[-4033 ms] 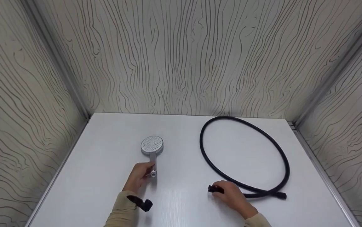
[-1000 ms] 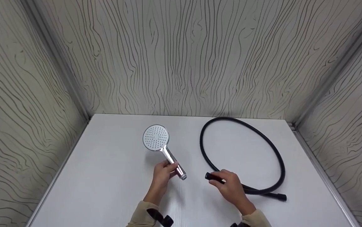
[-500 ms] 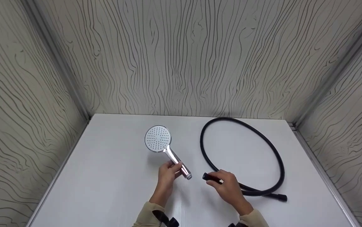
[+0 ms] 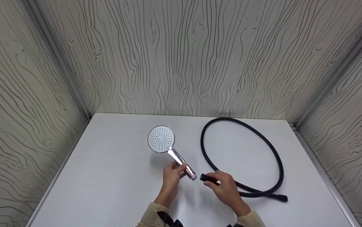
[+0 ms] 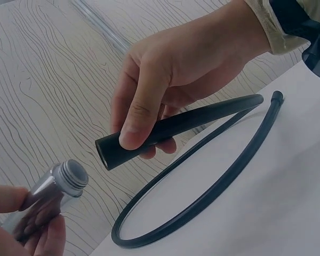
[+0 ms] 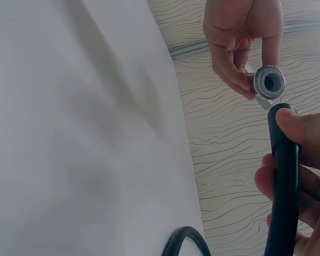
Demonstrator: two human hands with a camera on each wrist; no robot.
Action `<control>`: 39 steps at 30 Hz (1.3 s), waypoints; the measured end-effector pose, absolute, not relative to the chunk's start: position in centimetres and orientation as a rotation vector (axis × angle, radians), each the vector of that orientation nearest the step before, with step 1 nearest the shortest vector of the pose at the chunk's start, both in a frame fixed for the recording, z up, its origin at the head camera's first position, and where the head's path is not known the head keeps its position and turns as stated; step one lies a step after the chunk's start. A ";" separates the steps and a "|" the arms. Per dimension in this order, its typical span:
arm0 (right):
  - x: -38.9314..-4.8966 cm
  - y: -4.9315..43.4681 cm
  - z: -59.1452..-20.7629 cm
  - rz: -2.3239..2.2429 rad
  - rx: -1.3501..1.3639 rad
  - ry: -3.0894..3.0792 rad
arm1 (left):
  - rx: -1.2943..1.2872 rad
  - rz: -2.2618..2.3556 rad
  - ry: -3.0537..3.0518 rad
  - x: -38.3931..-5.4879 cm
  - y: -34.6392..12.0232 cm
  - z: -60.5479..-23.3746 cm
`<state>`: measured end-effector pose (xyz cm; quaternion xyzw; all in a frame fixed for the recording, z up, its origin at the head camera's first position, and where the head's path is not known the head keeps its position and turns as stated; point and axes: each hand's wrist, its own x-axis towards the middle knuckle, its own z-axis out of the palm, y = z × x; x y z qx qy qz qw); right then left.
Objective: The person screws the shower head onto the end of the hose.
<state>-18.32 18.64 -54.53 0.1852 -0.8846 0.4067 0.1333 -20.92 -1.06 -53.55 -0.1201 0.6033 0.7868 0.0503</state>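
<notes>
My left hand (image 4: pixel 171 178) grips the handle of a chrome shower head (image 4: pixel 161 139), its round white spray face turned up toward the head camera. The threaded end (image 5: pixel 73 175) of that handle points at the hose. In my right hand (image 4: pixel 226 187) I pinch the black shower hose (image 5: pixel 173 125) just behind its end fitting (image 4: pixel 203 177). A small gap separates the fitting from the threaded end in the head view. Both are held above the table. The hose's other end (image 4: pixel 282 198) lies on the table to the right.
The rest of the hose lies in a big loop on the right of the white table (image 4: pixel 111 164). Wood-grain panels stand behind the table (image 4: pixel 181 56) and on both sides. Each of my wrists bears a black strap.
My left hand has lifted the shower head, turned it and carried it right. My right hand has raised the hose end and brought it left, narrowing the gap between them.
</notes>
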 end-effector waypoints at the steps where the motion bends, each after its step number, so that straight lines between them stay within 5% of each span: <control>1: -18.3 18.6 -54.5 1.184 0.539 -2.565 | -0.364 2.401 1.832 -20.9 -0.9 -53.5; 39: -18.1 17.3 -56.2 1.043 0.485 -2.682 | -0.580 2.494 2.047 -19.9 2.4 -55.8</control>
